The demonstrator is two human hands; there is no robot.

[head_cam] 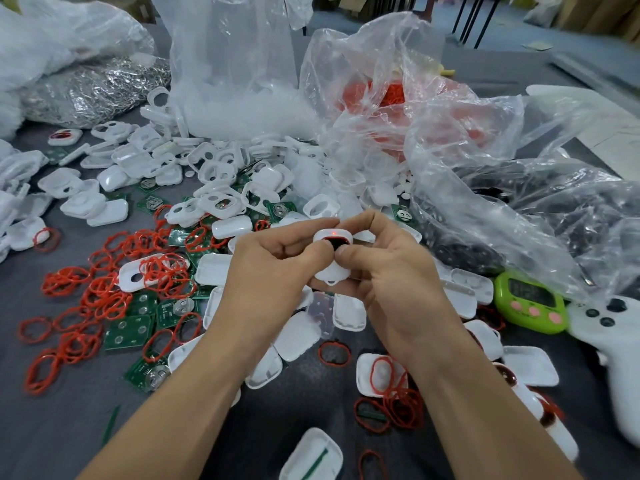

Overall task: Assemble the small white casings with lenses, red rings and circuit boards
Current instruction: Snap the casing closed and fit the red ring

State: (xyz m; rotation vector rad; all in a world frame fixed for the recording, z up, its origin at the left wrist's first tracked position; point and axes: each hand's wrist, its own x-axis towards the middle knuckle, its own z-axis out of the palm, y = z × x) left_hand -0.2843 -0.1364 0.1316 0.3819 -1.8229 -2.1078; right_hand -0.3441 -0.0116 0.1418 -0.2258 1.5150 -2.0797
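Pinching the small white casing (pixel 330 271) from both sides, the fingertips (pixel 349 252) of the 2 hands are curled tight round its upper end. The left hand (pixel 270 271) clamps the left edge between thumb and forefinger. The right hand (pixel 391 271) does the same opposite, its thumb pressing beside the dark opening where a red ring (pixel 333 241) shows.

That 2-sided grip likely steadies the shell while the ring or lens is seated, and holding it above the table (pixel 294 403) brings it close to the eye. A small red dot glows near the casing's top; what it is cannot be told.

Spare parts lie within reach:
- loose red rings (pixel 104 292) to the left
- green circuit boards (pixel 128 329) among them
- empty white shells (pixel 298 337) under the wrists

Clear plastic bags (pixel 450 140) of stock stand behind, and a green timer (pixel 530 303) sits to the right.
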